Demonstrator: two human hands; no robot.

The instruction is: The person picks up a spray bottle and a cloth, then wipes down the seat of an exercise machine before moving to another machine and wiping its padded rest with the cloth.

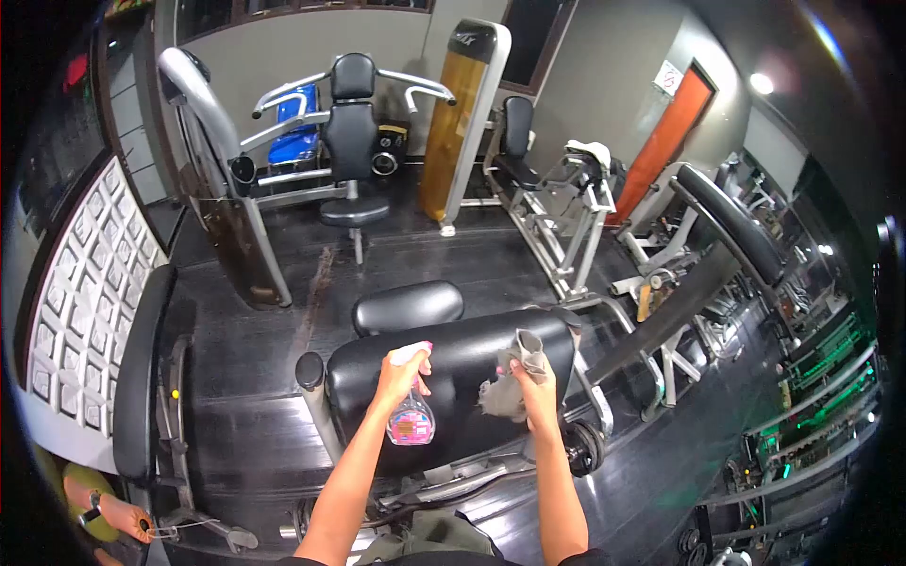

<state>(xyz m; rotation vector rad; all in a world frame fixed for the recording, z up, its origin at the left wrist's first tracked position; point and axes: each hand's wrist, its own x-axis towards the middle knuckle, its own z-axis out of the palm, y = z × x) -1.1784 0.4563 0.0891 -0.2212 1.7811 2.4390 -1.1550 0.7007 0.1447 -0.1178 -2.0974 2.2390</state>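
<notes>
My left hand [398, 379] is wrapped round the neck of a spray bottle [411, 424], clear with a pink label and a white and pink trigger head. In my right hand [537, 391] a grey-beige cloth [505, 398] is bunched, one end sticking up above the fingers and the rest hanging down on the left. Both hands are over a black padded bench [453, 354] with a shiny top. Whether the cloth touches the pad I cannot tell. Behind it sits a smaller black pad [409, 307].
A seated press machine [353, 141] stands at the back, with a tall weight tower [462, 123] to its right. At left is another black bench [143, 377], and a person's hand [123, 517] shows at lower left. Weight plates [585, 448] hang beside the bench's right end.
</notes>
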